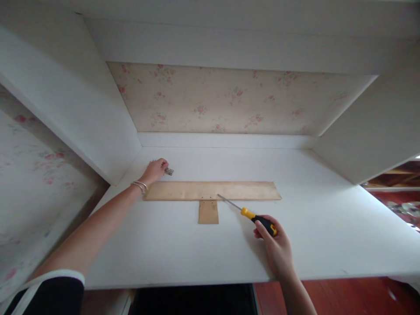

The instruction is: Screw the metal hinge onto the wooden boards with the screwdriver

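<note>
My right hand (275,245) is wrapped round the yellow and black handle of a screwdriver (248,213). Its metal tip points left, over or against the front part of a long wooden board (183,190). A small square piece of wood (208,213) lies against the board's near edge, with a few dark holes close to where the two meet. Behind the board's left end, my left hand (155,170) pinches a small metal hinge (169,171); its fingers cover part of it. Bracelets circle my left wrist, beside the board's left end.
The white desk top (157,245) is walled in by a white side panel (108,109) at left and another panel (367,118) at right. A white shelf hangs overhead. Floral wallpaper (229,100) shows at the back. Red flooring (328,297) lies below the front edge.
</note>
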The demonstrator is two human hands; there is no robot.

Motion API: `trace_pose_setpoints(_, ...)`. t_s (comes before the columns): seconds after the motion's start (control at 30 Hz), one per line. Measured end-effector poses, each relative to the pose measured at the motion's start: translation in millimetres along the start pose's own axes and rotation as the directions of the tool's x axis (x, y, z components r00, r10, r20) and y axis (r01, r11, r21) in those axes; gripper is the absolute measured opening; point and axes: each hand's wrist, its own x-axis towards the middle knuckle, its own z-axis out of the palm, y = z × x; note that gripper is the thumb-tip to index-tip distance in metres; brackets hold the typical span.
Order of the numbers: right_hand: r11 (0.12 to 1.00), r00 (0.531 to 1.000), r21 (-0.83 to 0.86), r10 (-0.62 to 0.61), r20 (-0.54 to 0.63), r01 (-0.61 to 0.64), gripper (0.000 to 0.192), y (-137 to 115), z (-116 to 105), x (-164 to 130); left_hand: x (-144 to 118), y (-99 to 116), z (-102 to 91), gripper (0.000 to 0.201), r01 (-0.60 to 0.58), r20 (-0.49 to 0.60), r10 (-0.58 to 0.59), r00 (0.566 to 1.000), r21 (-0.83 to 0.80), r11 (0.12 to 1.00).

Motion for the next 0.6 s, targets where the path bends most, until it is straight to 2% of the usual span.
trace_pose_setpoints(0.1, 0.999, 1.000, -0.035, 0.021, -0.005, -0.021, 0.046, 1.3, 0.0, 1.7, 15.3, -21.1, -2.4, 0.027, -0.024, -0.024, 0.027, 0.999, 0.109, 0.994)
trace_pose_setpoints(0.23, 0.999, 1.000, -0.039, 0.020, -0.013, -0.020, 0.047, 4.3, 0.0, 3.5, 30.8, -34.9, -4.1, 0.028, -0.031, 0.021, 0.028, 0.999, 0.167, 0.985)
trace_pose_setpoints(0.43, 0.998, 1.000, -0.060, 0.027, -0.006, -0.027, 0.047, 4.7, 0.1, 5.2, 49.6, -41.9, -10.7, 0.024, -0.065, 0.101, 0.043, 0.994, 0.227, 0.972)
trace_pose_setpoints(0.6, 0.998, 0.999, -0.055, 0.043, -0.006, -0.043, 0.048, 3.2, 1.0, 6.3, 54.7, -38.3, -18.8, 0.026, -0.091, 0.196, 0.043, 0.980, 0.242, 0.966)
